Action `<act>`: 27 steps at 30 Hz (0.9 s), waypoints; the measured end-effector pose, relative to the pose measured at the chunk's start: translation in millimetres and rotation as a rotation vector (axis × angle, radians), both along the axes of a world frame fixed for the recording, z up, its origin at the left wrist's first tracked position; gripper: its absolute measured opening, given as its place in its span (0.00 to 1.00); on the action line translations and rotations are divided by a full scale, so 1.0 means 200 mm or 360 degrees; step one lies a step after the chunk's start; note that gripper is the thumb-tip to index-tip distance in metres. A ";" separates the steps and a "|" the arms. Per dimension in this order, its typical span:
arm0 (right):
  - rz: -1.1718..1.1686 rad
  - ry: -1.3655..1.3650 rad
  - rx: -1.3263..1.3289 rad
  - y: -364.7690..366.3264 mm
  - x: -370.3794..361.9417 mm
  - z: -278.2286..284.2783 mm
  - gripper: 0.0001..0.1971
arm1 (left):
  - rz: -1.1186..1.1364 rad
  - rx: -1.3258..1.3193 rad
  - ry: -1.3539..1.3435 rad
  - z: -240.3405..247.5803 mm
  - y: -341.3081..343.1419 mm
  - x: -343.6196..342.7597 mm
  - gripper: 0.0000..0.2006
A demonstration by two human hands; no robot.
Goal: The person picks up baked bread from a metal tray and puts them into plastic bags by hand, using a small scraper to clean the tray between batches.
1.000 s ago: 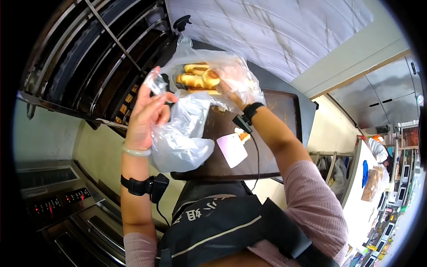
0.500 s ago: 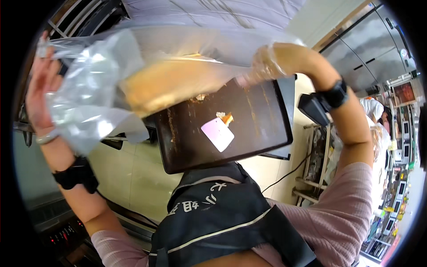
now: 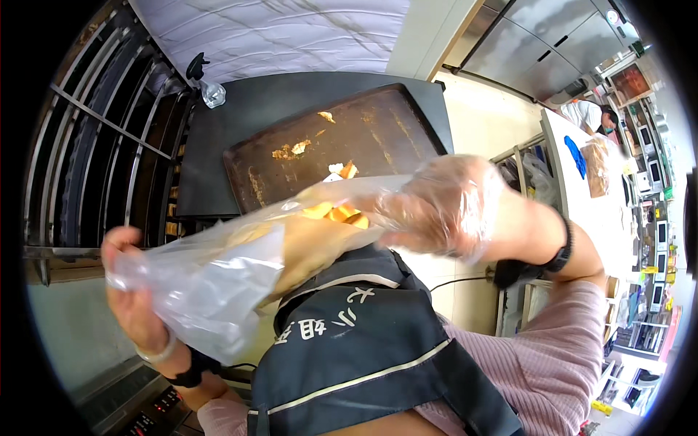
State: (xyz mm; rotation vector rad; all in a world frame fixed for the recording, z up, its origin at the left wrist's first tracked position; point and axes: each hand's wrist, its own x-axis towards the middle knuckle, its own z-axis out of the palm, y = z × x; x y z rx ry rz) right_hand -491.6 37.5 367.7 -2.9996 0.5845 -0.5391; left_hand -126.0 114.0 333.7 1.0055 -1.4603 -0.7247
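Observation:
A clear plastic bag (image 3: 211, 291) stretches between my hands in front of my apron. Yellow-brown pieces that look like bread or cake (image 3: 338, 214) show inside it. My left hand (image 3: 134, 291) grips the bag's gathered left end. At the other end my right hand (image 3: 451, 207), in a thin clear plastic glove, is closed on the bag; its fingertips are partly hidden by film and blur. Beyond the bag lies a dark baking tray (image 3: 363, 138) with crumbs and bread scraps (image 3: 299, 147) on it. The bag covers the tray's near side.
The tray rests on a dark table (image 3: 207, 171) against a pale wall. A spray bottle (image 3: 212, 93) stands at its back left corner. A slatted metal rack (image 3: 102, 116) fills the left side. Toward the right, another person (image 3: 585, 115) is by a white counter (image 3: 571, 189).
Both hands have brought the bag down and nearer my body, off the tray's far part. The bag now hangs lower, and the pink card on the tray is no longer plainly visible.

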 end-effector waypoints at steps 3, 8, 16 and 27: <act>-0.0049 -0.0364 0.0797 0.10 0.22 -0.10 0.31 | -0.0580 -0.0065 -0.0686 0.02 -0.05 -0.21 0.19; -0.0037 -0.1152 0.1158 0.12 0.49 -0.29 0.16 | -0.0287 -0.0192 -0.0529 -0.07 -0.05 -0.39 0.14; -0.0114 -0.1554 0.1087 0.09 0.51 -0.27 0.07 | -0.0393 0.0778 0.0336 -0.38 -0.05 -0.44 0.16; -0.0007 -0.0768 -0.0199 0.14 0.58 -0.23 0.15 | -0.0295 0.1145 0.0303 -0.43 -0.13 -0.44 0.19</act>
